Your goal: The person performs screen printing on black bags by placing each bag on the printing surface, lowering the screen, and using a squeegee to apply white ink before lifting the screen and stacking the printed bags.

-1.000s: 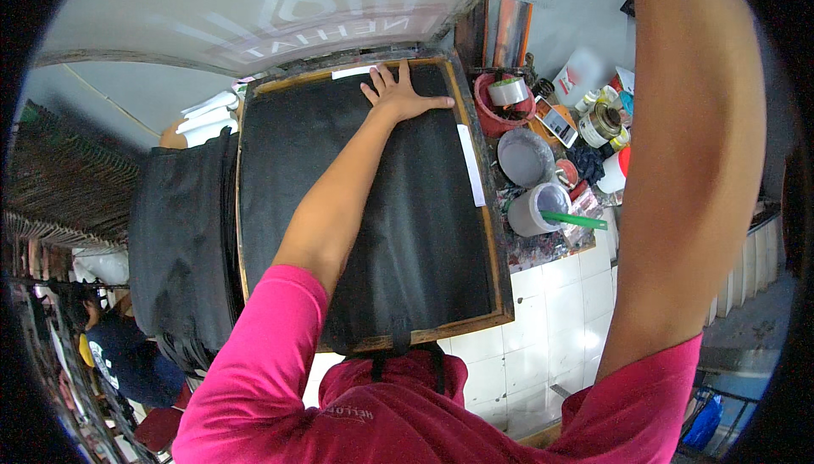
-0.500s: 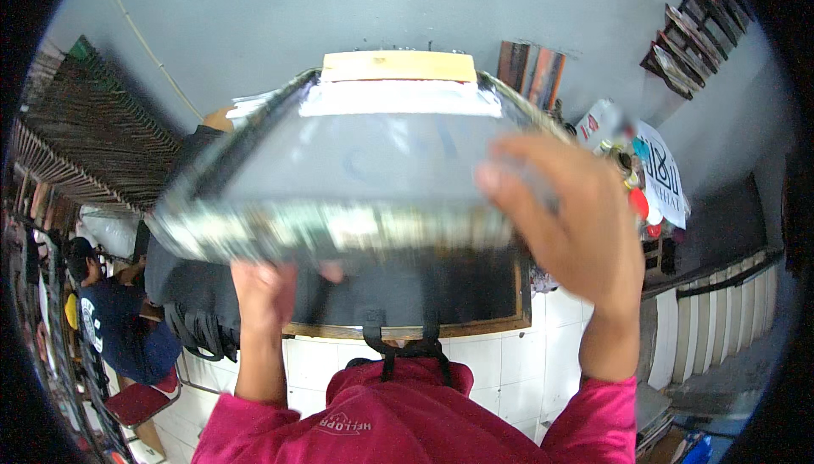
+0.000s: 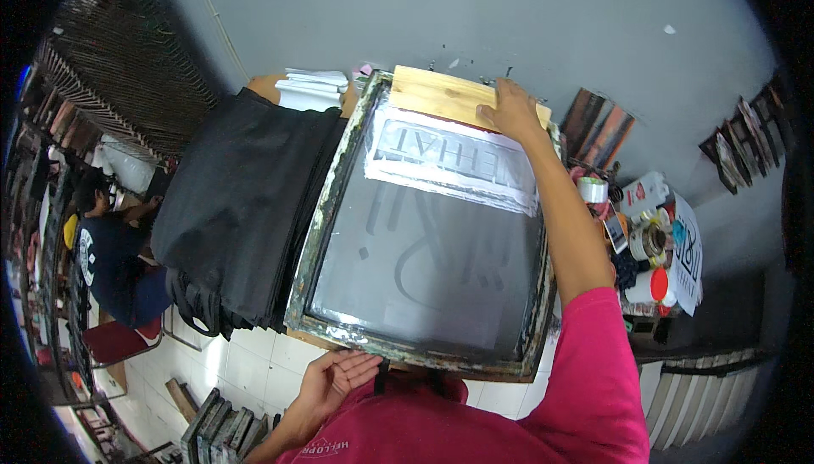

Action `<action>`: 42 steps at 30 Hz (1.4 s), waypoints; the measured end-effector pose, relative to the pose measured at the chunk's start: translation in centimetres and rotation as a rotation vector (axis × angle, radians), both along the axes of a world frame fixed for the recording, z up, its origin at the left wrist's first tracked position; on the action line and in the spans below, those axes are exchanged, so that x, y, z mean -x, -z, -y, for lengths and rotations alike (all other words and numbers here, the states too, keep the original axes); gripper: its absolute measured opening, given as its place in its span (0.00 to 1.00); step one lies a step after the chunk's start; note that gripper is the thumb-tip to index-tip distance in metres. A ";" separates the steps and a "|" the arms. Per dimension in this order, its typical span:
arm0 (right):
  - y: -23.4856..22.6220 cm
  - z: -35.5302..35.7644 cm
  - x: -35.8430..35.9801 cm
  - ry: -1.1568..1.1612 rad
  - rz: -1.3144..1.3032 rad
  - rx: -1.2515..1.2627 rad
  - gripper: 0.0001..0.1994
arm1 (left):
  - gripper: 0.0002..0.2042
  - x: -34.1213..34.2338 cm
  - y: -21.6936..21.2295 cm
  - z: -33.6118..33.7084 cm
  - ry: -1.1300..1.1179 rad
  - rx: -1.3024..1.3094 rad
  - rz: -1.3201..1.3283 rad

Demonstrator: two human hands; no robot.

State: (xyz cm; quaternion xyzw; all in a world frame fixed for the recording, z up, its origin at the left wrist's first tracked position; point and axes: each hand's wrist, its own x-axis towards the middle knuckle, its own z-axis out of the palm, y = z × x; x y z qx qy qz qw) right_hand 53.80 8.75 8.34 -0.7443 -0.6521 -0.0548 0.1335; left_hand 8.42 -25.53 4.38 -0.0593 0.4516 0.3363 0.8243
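Observation:
A screen-printing frame (image 3: 407,350) with a paint-stained rim lies before me. Lettering and curved shapes show in its grey mesh (image 3: 432,248). At its far end rests a squeegee (image 3: 441,93) with a pale wooden handle, with white ink (image 3: 454,177) smeared on the mesh on the near side of it. My right hand (image 3: 515,112) grips the squeegee near its right end, thumb on the near side. By the frame's near edge, my left hand (image 3: 339,383) is palm up with fingers stretched out, holding nothing. Whether its fingertips touch the rim I cannot tell.
Black fabric bags (image 3: 242,209) are stacked left of the frame, with folded white papers (image 3: 312,89) behind them. Tape, jars and a red-lidded tub (image 3: 649,286) crowd the right. A seated person (image 3: 114,243) is at far left. Several frames (image 3: 222,426) stand on the floor.
The frame has come down from a raised, tilted position to lie flatter. My right hand has moved from over its right side onto the squeegee. My left hand has come away from its underside.

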 end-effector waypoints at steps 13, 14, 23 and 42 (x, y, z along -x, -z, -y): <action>3.4 6.7 3.7 -0.345 0.053 -0.046 0.18 | 0.20 -0.1 0.5 -10.0 0.194 -1.108 -1.640; 3.4 7.2 3.5 -0.361 0.033 -0.105 0.17 | 0.20 -0.4 0.5 -10.0 0.210 -1.112 -1.679; 4.2 5.6 2.7 -0.354 0.064 -0.137 0.12 | 0.22 -0.3 1.1 -10.2 0.158 -1.026 -1.673; -1.5 -2.4 4.5 -0.172 0.115 0.083 0.27 | 0.23 -0.5 1.2 -10.0 0.152 -1.004 -1.725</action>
